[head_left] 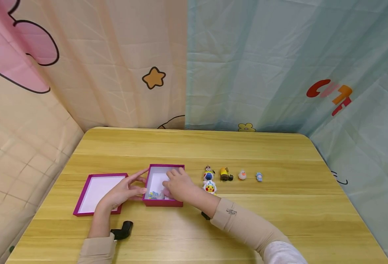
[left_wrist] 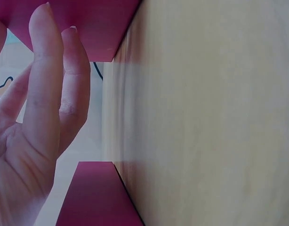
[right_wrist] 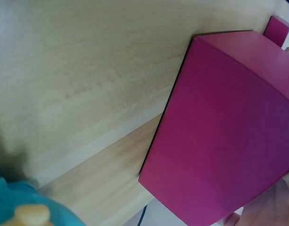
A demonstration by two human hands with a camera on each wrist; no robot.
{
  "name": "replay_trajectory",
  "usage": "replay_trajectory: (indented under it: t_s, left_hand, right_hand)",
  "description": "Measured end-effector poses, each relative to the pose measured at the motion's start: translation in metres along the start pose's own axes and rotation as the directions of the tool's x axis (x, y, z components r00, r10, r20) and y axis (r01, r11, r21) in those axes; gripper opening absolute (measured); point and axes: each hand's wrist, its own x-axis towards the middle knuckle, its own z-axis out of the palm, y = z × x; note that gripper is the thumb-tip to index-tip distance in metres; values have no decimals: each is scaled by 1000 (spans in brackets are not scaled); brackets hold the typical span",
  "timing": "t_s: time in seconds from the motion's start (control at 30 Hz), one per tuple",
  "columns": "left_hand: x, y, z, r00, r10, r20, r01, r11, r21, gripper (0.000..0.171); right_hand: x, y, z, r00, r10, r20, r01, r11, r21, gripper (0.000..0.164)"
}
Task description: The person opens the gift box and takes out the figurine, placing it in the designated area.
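A magenta box (head_left: 164, 203) with a white inside stands on the table. My left hand (head_left: 122, 191) is at its left side, thumb and fingers spread; in the left wrist view fairly straight fingers (left_wrist: 45, 84) lie against the magenta wall. Over the right part of the box, my right hand (head_left: 179, 186) reaches in with bent fingers; whether they pinch anything is hidden. Inside, near the front wall, lie a small blue-and-yellow toy (head_left: 153, 195) and a pink toy (head_left: 167, 193), partly covered by the right hand.
The magenta lid (head_left: 89, 194) lies white side up, left of the box. To the right stand a Pikachu figure (head_left: 209, 187), a crowned figure (head_left: 208, 173), a yellow-and-black toy (head_left: 225, 174), a white duck (head_left: 242, 175) and a blue figurine (head_left: 259, 177). Curtains hang behind the table.
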Motion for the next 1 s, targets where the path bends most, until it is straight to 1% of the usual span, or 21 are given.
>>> replay_trajectory:
  t_s: [0.33,0.47,0.63,1.0]
  left_hand:
    - [0,0,0,1000,-1,2,1,1000,-1,76]
    - [0,0,0,1000,1,-2,-1,1000,11,75]
    - [1,0,0,1000,-1,-11,1,1000,19,72]
    - [1,1,0,1000,3,-4,-3,1000,14,73]
  right_hand:
    - [1,0,0,1000,8,22,-9,1000,26,35]
    - [1,1,1,1000,10,9,-10,999,45,35]
    - [1,1,1,1000,10,-9,-9,999,41,37]
    - [2,0,3,1000,24,-13,-23,998,51,39]
